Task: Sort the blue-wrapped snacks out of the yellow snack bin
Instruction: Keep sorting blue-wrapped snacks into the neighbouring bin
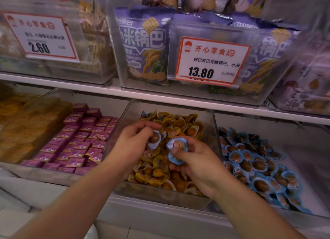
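Nearest the camera, two bare forearms reach up from the bottom edge into the lower shelf. Behind them runs the white shelf board (pixel 178 97) dividing two rows of clear bins.

Upper row: a clear bin of purple snack bags (pixel 142 47) bearing a price card (pixel 211 60) marked 13.80; to its left another clear bin with a price card (pixel 41 35) marked 2.60.

Lower row, left to right: a bin of golden-yellow packets (pixel 26 124), a bin of magenta boxes (pixel 78 140), the yellow snack bin (pixel 178 192) in the centre, and a bin of blue-wrapped snacks (pixel 257 169) just beside it on the right. The yellow snack bin is clear-walled and filled with yellow-wrapped round snacks (pixel 157 170).

Both hands are over the centre bin. The left hand (pixel 135 140) has its fingers closed around one blue-wrapped snack (pixel 155 139), brown contents facing the camera. The right hand (pixel 194 160) has its fingers clamped on two blue-wrapped pieces: an upper blue piece (pixel 177 144) pinched under the thumb and a lower blue piece (pixel 174 158) just below it, touching. The two hands sit near each other, not touching.
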`<state>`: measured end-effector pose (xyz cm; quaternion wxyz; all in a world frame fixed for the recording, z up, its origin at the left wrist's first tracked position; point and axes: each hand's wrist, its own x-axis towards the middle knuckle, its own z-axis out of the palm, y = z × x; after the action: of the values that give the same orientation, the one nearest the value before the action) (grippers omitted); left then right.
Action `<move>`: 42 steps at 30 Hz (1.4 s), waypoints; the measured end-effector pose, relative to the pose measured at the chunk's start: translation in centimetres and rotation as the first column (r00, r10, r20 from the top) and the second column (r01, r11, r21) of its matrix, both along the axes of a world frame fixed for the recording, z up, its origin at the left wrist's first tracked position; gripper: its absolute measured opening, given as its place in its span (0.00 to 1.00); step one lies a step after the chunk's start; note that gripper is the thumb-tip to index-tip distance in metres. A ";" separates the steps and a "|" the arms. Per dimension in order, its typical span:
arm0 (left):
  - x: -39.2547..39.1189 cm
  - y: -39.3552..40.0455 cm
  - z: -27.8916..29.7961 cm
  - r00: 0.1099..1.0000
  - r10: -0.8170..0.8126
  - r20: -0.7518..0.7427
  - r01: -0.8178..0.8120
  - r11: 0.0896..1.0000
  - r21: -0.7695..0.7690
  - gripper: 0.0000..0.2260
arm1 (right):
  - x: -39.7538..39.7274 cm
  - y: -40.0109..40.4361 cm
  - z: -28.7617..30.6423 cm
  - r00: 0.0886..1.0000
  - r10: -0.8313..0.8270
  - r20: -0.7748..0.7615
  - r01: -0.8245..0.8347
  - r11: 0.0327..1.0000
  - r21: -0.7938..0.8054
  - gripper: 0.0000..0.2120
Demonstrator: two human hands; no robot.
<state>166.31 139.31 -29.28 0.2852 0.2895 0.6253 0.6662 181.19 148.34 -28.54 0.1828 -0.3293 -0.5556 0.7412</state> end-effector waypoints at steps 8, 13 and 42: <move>6.3 1.2 1.8 0.723 0.243 -0.646 -0.124 0.966 0.225 0.06 | 2.3 -0.7 3.0 0.956 0.027 -0.291 -0.165 0.873 -0.459 0.19; 9.9 2.2 1.5 0.624 -0.015 -0.781 0.088 0.995 0.051 0.23 | 4.3 -0.7 3.2 0.972 -0.007 -0.233 -0.051 0.969 -0.241 0.12; 1.7 3.8 -2.2 0.071 -0.561 -0.825 -0.077 0.821 -0.566 0.10 | 10.4 9.5 0.6 0.942 -0.335 0.001 0.193 0.547 0.814 0.13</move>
<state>167.98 143.16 -31.44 -0.0279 0.6793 0.7302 0.0678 191.56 157.87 -27.95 0.3770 -0.3479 -0.7860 0.3451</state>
